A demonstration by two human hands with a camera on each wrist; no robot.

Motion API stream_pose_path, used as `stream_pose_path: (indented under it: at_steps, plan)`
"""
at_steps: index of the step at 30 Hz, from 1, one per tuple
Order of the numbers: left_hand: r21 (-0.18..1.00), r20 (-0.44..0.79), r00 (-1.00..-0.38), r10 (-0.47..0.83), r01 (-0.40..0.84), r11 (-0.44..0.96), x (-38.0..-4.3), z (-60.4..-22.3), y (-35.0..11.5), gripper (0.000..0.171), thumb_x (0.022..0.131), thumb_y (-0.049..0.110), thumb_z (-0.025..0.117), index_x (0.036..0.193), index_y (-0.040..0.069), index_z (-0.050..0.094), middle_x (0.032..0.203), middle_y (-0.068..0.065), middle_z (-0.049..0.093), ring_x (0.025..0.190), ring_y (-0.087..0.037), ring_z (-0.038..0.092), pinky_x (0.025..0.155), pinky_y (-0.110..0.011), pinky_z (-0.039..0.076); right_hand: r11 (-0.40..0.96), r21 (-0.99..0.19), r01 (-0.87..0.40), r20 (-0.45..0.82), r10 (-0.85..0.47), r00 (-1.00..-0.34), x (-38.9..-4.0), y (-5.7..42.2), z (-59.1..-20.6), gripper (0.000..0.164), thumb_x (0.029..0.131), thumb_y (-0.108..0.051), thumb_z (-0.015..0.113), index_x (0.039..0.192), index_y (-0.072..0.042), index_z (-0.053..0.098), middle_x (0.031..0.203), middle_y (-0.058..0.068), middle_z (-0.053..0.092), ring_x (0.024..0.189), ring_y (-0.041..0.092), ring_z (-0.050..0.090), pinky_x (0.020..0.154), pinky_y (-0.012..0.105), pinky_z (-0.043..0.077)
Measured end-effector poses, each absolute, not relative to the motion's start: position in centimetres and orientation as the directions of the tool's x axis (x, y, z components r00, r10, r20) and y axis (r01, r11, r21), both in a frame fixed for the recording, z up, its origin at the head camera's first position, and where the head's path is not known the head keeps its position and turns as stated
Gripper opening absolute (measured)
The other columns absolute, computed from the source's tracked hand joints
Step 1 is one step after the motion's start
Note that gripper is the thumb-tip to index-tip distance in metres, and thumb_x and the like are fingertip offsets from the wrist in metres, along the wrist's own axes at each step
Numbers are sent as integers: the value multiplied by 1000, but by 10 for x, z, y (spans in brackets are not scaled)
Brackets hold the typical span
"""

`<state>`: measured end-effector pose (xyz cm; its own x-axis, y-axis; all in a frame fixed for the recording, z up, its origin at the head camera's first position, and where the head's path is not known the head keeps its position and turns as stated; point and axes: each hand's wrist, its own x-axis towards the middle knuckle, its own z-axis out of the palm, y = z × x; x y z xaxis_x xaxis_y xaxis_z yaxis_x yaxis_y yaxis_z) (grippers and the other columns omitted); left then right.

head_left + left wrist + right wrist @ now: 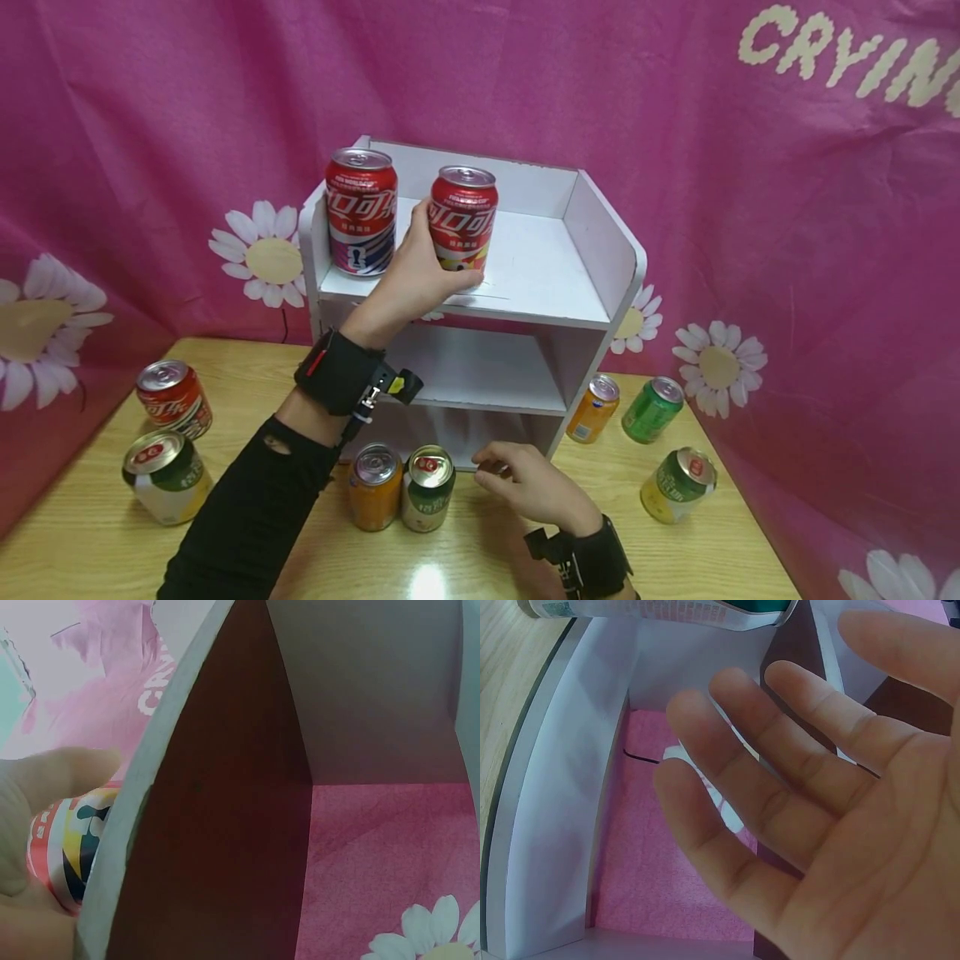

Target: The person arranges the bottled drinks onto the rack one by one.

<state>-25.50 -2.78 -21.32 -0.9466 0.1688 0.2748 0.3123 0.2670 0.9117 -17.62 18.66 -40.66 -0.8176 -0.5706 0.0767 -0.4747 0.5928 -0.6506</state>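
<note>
On the top shelf of a white rack (551, 258), my left hand (423, 267) grips a red cola can (463, 212) from its left side, thumb across the lower front. The can's lower part also shows beside the shelf edge in the left wrist view. Another red cola can (362, 212) stands upright at the left end of that shelf. My right hand (536, 483) is low in front of the rack, fingers loosely bent and holding nothing; its bare palm (870, 847) shows in the right wrist view. Nearest to it is a green-and-cream can (427, 492), next to an orange can (375, 492).
At the left of the wooden table (247, 375) stand a red cola can (174, 400) and a green-and-yellow can (167, 479). To the rack's right are an orange can (592, 410), a green can (651, 412) and a green-and-yellow can (677, 487). Pink flowered cloth (480, 75) hangs behind.
</note>
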Motion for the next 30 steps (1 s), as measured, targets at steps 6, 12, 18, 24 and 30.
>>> stream_pose_path:
  at_steps: [6, 12, 18, 24, 30]
  plan:
    - [912, 269, -950, 160, 304, 274, -255, -213, -28, 96, 80, 14, 76, 149, 17, 9, 143, -7, 35, 131, -20, 34, 108, -45, 27, 597, -646, -475, 75, -569, -819, -177, 187, -406, 19, 95, -24, 58, 106, -11, 65, 95, -8, 64, 86, 8, 60, 74, 25, 50]
    - [921, 255, -955, 152, 287, 262, -254, -212, -28, 96, 80, 13, 75, 148, 18, 8, 142, -7, 37, 131, -20, 35, 108, -46, 27, 598, -648, -471, 71, -569, -820, -177, 187, -405, 19, 95, -24, 58, 106, -10, 65, 94, -9, 63, 86, 8, 60, 74, 25, 50]
    - [923, 245, -958, 149, 278, 266, -255, -213, -28, 96, 80, 13, 75, 148, 18, 8, 143, -8, 37, 131, -21, 34, 108, -46, 26, 599, -642, -478, 71, -574, -815, -177, 188, -404, 22, 96, -25, 57, 107, -8, 65, 94, -9, 63, 86, 7, 60, 74, 26, 50]
    - [926, 231, -961, 153, 265, 270, -255, -213, -29, 96, 81, 15, 75, 149, 18, 8, 143, -8, 36, 131, -21, 34, 108, -47, 27, 600, -644, -475, 73, -570, -819, -176, 188, -405, 22, 96, -25, 57, 106, -8, 65, 94, -8, 64, 86, 8, 60, 74, 25, 50]
    - [910, 195, -969, 152, 236, 342, -246, -210, -28, 97, 83, 22, 73, 150, 13, 3, 147, -10, 31, 133, -23, 31, 109, -47, 26, 595, -643, -482, 80, -574, -815, -177, 190, -406, 21, 96, -24, 57, 106, -8, 65, 94, -8, 64, 86, 7, 60, 74, 25, 50]
